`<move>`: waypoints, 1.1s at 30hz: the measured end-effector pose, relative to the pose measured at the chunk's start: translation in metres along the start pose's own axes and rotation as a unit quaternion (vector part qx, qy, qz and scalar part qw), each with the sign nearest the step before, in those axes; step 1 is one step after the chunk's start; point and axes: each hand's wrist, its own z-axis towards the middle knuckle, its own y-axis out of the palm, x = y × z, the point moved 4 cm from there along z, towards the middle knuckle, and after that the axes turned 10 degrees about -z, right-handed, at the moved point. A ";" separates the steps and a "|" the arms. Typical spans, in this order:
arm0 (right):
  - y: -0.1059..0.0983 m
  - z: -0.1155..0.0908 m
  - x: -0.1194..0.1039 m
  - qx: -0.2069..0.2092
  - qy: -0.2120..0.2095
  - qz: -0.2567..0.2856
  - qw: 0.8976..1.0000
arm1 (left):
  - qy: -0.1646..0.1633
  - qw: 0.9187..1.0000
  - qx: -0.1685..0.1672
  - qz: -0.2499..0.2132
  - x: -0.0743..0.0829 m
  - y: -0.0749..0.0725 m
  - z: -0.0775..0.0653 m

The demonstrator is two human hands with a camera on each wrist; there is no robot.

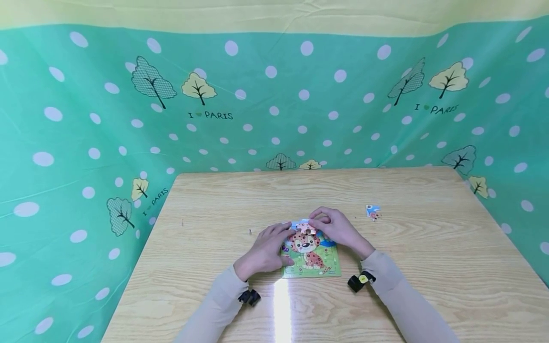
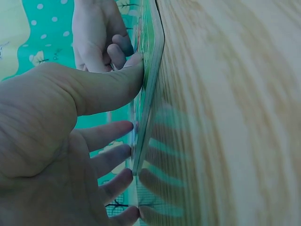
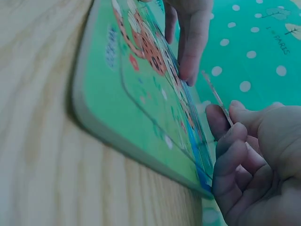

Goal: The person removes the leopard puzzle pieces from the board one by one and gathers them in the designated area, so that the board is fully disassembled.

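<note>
One puzzle board (image 1: pixel 310 274) on the surface (image 1: pixel 429 267), roughly midway between its left and right edges, well apart from the far edge. Near edge of the surface is out of frame. Print is a spotted cartoon animal on green.

Right hand (image 1: pixel 340 231): grip closed to a pinch, thumb and finger on a thin puzzle piece (image 3: pixel 216 95). Right wrist view shows the piece tilted, nearly edge-on, by the far part of the board. Other fingers curl in toward the palm.

Left hand (image 1: pixel 268 247): grip spread wide, nothing pinched. Thumb on the board near its left edge, fingers fairly straight, reaching toward its far left corner. Reads as steadying the board.

One loose piece (image 1: pixel 373 212), partly blue, lies apart from the board, off toward the far right corner of the surface.

Step in hand, my read: fitting the pinched piece along the board's far edge. Fingers and piece cover the spot, so can't tell if it's lined up or already touching. Next move calls for levelling the piece, turning its outline to match the gap, then pressing it down while the left side stays braced. The loose one probably comes after.
</note>
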 end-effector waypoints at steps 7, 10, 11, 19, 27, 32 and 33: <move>-0.014 -0.001 0.013 0.040 0.025 0.024 0.999 | 0.006 1.000 -0.002 -0.004 0.000 0.000 -0.002; -0.019 -0.002 0.017 0.051 0.034 0.036 0.997 | 0.006 1.000 -0.003 -0.006 0.000 -0.001 -0.003; -0.020 -0.003 0.018 0.051 0.034 0.042 0.997 | 0.007 1.000 -0.003 -0.006 -0.001 -0.001 -0.003; -0.035 -0.011 0.026 0.053 0.040 0.075 0.995 | 0.012 1.000 -0.007 -0.001 -0.001 0.001 -0.002; -0.057 -0.020 0.038 0.060 0.050 0.062 0.995 | 0.011 1.000 -0.006 -0.001 -0.001 0.003 -0.002; -0.073 -0.024 0.044 0.076 0.066 0.036 0.994 | 0.012 1.000 -0.004 -0.004 -0.001 0.002 -0.002; -0.076 -0.025 0.045 0.079 0.070 0.034 0.994 | 0.012 1.000 -0.004 -0.004 -0.001 0.002 -0.002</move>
